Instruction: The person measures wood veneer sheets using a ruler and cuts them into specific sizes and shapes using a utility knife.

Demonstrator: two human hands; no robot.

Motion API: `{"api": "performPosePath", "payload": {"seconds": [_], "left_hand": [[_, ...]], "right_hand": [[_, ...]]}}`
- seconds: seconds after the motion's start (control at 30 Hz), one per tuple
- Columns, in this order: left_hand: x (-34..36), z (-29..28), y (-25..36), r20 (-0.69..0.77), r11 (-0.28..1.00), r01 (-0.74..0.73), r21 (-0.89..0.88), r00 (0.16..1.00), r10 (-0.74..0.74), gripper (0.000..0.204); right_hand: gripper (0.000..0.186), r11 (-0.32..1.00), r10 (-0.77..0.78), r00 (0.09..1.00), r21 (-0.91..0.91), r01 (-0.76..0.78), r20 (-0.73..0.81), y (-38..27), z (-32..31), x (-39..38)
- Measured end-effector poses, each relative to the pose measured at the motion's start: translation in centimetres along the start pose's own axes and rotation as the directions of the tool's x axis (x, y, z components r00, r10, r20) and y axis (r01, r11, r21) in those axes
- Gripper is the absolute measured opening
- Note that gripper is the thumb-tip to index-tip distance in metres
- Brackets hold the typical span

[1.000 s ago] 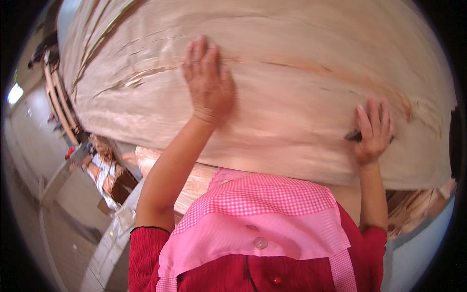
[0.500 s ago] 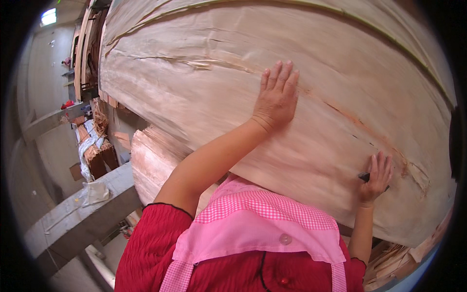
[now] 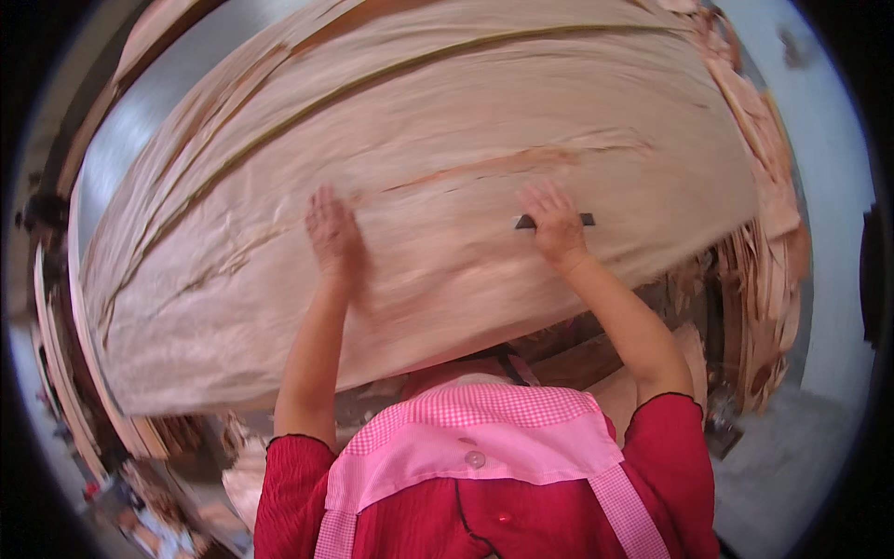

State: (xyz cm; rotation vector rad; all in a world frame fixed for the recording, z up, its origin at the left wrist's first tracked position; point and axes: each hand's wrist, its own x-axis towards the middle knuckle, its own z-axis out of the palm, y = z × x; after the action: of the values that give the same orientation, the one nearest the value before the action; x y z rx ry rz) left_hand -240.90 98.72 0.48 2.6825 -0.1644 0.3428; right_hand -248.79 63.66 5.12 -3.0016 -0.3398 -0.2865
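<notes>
Pale wood sheet [image 3: 438, 228] spread beneath both hands, with long axis from lower left to upper right. Reddish split [image 3: 475, 175] along nearly same line, between and beyond the hands. Left hand [image 3: 333, 233] blurred, empty, with fingers outstretched over sheet; cannot tell whether touching. Right hand [image 3: 558, 228] palm down across black bar [image 3: 587, 220], fingers extended; cannot tell whether gripping or merely covering. Bar nearly level, left to right, with both ends exposed.
</notes>
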Motion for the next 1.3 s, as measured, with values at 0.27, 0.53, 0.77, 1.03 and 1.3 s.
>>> {"api": "performPosePath", "payload": {"seconds": [0.27, 0.53, 0.77, 1.03, 1.3], "left_hand": [[0.8, 1.8, 8.5, 0.025, 0.954, -0.24, 0.181, 0.97, 0.24, 0.059], [-1.1, 15.2, 36.4, 0.118, 0.995, 0.103, 0.015, 0.988, -0.104, 0.07], [-1.8, 17.8, 42.0, 0.065, 0.933, 0.208, 0.292, 0.969, -0.237, 0.068], [-1.2, 18.2, 42.7, 0.036, 0.885, 0.276, 0.376, 0.95, -0.311, 0.07], [-0.9, 21.9, 45.3, -0.028, 0.89, 0.33, 0.316, 0.941, -0.339, 0.072]], "right_hand": [[0.05, 0.837, 0.474, 0.881, 0.311, -0.45, 0.0, 8.6, -7.5, -20.0], [0.053, 0.612, 0.701, 0.708, 0.432, -0.662, 0.091, 21.3, -9.2, -38.0], [0.033, 0.563, 0.744, 0.66, 0.433, -0.704, 0.105, 33.9, -12.7, -43.6], [0.034, 0.416, 0.668, 0.596, 0.441, -0.796, 0.445, 46.9, -14.3, -35.3], [0.03, 0.413, 0.692, 0.58, 0.423, -0.807, 0.431, 62.6, -12.8, -33.6]]}}
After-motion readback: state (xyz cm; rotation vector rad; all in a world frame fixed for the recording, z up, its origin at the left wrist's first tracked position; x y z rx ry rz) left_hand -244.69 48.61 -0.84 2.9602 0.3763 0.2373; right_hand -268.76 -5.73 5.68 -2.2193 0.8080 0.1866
